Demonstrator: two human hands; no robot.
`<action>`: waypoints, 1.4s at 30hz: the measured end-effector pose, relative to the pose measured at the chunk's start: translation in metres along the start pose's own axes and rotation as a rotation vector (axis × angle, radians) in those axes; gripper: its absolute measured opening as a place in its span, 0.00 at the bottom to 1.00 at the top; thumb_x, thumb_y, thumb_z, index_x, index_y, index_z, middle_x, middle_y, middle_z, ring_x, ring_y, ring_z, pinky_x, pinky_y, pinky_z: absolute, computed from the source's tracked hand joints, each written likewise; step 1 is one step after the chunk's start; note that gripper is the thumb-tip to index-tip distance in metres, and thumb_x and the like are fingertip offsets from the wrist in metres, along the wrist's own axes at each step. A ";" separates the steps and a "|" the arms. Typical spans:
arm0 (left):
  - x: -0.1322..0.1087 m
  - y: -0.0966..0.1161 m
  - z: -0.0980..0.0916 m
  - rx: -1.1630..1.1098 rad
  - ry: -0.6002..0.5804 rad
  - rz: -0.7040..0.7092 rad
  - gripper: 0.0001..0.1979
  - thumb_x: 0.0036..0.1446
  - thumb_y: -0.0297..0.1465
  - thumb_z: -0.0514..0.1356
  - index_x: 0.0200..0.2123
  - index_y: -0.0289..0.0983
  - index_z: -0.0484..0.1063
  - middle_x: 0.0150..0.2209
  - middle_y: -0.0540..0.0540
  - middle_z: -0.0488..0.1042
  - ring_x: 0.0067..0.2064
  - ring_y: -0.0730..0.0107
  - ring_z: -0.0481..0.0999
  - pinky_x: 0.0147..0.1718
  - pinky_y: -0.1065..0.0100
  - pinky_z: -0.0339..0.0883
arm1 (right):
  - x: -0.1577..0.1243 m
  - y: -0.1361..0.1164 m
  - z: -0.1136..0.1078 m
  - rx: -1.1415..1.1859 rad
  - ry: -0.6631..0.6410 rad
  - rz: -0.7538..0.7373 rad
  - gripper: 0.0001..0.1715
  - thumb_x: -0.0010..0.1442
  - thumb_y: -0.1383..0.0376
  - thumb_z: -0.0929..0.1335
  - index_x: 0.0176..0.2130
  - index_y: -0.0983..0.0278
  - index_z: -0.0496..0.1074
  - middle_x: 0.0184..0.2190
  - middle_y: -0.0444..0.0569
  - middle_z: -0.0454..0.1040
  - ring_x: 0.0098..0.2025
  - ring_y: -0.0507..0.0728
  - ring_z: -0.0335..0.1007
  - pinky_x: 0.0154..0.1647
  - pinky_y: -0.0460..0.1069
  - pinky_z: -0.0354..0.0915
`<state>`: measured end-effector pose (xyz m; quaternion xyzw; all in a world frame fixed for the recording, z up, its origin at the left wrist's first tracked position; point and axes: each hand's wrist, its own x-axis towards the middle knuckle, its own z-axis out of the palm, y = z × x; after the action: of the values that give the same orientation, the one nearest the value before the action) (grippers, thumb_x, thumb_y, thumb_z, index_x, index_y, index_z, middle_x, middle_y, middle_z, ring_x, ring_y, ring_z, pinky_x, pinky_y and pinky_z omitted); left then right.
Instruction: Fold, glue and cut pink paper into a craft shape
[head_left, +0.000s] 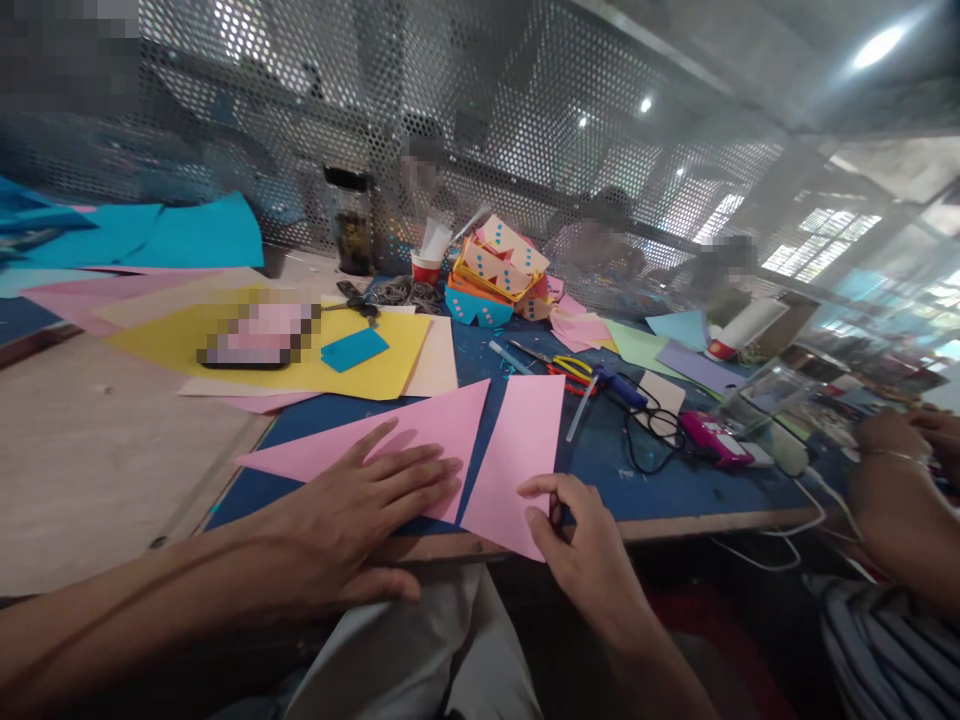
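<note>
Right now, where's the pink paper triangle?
In the head view, the pink paper triangle lies under the left hand on the blue tabletop, left of the other pink piece.

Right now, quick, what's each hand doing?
Left hand: open, pressed flat on the triangular pink paper.
Right hand: curled, holding the four-sided pink paper by its right edge.

Includes a dark-lidded jar (353, 228) and red-and-white cup (426, 268) before a perforated screen (510, 110), plus a blue card (355, 350) on yellow paper (307, 378).
</note>
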<state>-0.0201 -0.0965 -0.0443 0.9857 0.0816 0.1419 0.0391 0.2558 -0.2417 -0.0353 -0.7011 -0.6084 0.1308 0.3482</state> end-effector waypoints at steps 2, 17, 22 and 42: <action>0.000 0.001 0.000 0.001 -0.004 -0.011 0.49 0.65 0.60 0.57 0.79 0.46 0.42 0.74 0.42 0.63 0.74 0.51 0.61 0.76 0.48 0.25 | 0.000 0.001 0.000 0.004 -0.012 0.007 0.14 0.64 0.66 0.67 0.46 0.56 0.79 0.39 0.49 0.79 0.42 0.61 0.71 0.40 0.52 0.68; -0.001 -0.001 -0.007 -0.027 0.052 -0.116 0.42 0.70 0.51 0.60 0.78 0.50 0.44 0.75 0.47 0.61 0.76 0.54 0.58 0.77 0.49 0.38 | 0.000 0.004 -0.007 0.215 -0.005 -0.163 0.08 0.72 0.66 0.66 0.44 0.58 0.77 0.41 0.46 0.77 0.42 0.55 0.75 0.43 0.47 0.68; 0.013 -0.012 -0.012 -0.067 0.172 -0.253 0.29 0.74 0.45 0.56 0.73 0.50 0.59 0.73 0.46 0.66 0.74 0.53 0.62 0.72 0.49 0.58 | 0.013 0.001 -0.010 0.225 0.056 -0.298 0.10 0.72 0.69 0.66 0.45 0.58 0.78 0.42 0.47 0.75 0.44 0.54 0.74 0.46 0.47 0.69; 0.028 -0.058 0.015 0.058 0.347 -0.241 0.22 0.73 0.46 0.56 0.67 0.53 0.67 0.63 0.53 0.78 0.66 0.61 0.74 0.73 0.56 0.52 | 0.278 0.078 -0.144 0.051 0.647 -0.200 0.16 0.67 0.61 0.67 0.49 0.65 0.81 0.53 0.56 0.80 0.49 0.60 0.76 0.55 0.56 0.71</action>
<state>0.0021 -0.0355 -0.0571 0.9303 0.2084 0.3015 0.0130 0.4649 -0.0284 0.0851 -0.6343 -0.5286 -0.1183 0.5517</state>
